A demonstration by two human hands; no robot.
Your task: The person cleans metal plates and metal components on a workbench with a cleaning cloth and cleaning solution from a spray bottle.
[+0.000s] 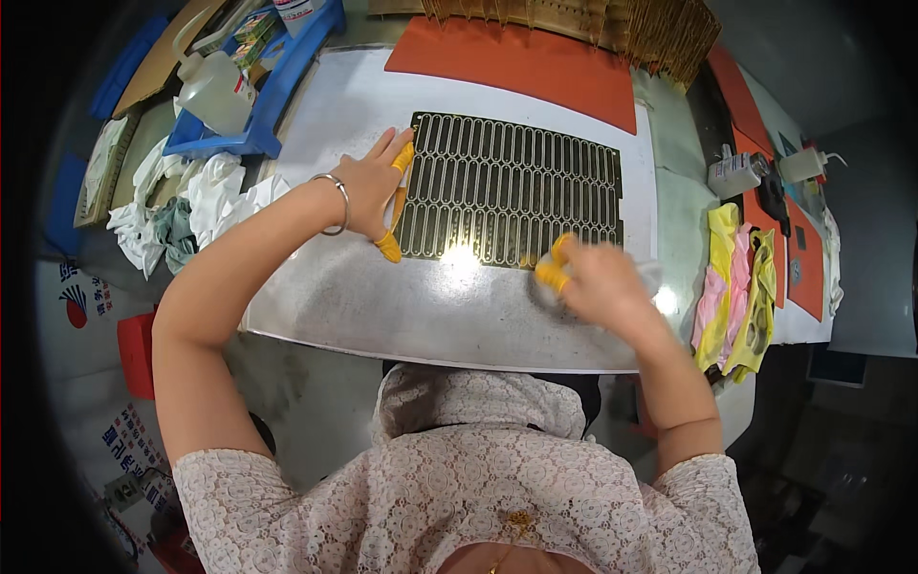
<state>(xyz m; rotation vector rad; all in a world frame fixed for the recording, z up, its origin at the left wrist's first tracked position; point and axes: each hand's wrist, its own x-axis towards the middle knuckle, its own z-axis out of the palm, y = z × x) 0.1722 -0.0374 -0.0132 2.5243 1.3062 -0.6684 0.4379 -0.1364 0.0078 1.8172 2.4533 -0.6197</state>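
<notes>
A dark flat panel with rows of long rounded loop outlines lies on the grey-white work surface in front of me. My left hand rests at the panel's left edge, fingers spread, with yellow finger covers on the thumb and a finger. Near the panel's lower right corner, my right hand is closed on a pale cloth, mostly hidden beneath it. Yellow covers show on its fingertips as well. Motion slightly smears this hand, and a bright lamp reflection falls on the panel's near edge.
An orange-red mat lies behind the panel, with a stack of brownish panels beyond. At left stand a blue tray with a squeeze bottle and crumpled white cloths. Yellow and pink cloths and bottles are at right.
</notes>
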